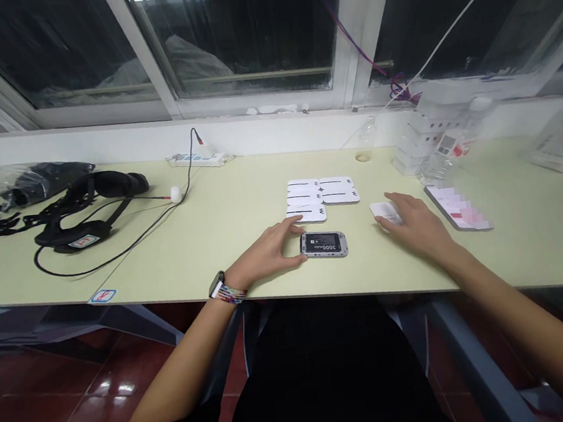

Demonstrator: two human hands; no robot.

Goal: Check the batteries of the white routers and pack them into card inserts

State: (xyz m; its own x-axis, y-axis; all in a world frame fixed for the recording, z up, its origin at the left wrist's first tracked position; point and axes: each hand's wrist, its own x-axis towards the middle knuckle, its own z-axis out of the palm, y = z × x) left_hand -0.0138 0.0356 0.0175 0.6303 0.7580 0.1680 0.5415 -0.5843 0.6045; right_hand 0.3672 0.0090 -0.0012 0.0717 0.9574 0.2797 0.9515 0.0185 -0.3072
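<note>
A small grey device (323, 244) with its back off, a black "3000mAh" battery showing, lies near the table's front edge. My left hand (270, 252) pinches its left end between thumb and fingers. My right hand (413, 220) rests to the right, fingers curled over a small white cover (383, 211) on the table. Behind the device lie three white flat covers (321, 197) with dark slots, side by side.
A phone (457, 207) lies right of my right hand. Clear bottles and white boxes (430, 145) stand behind it. Far left are a black headset (90, 211), its cable and a bag of straps (31, 180). A power strip (200, 158) sits by the wall.
</note>
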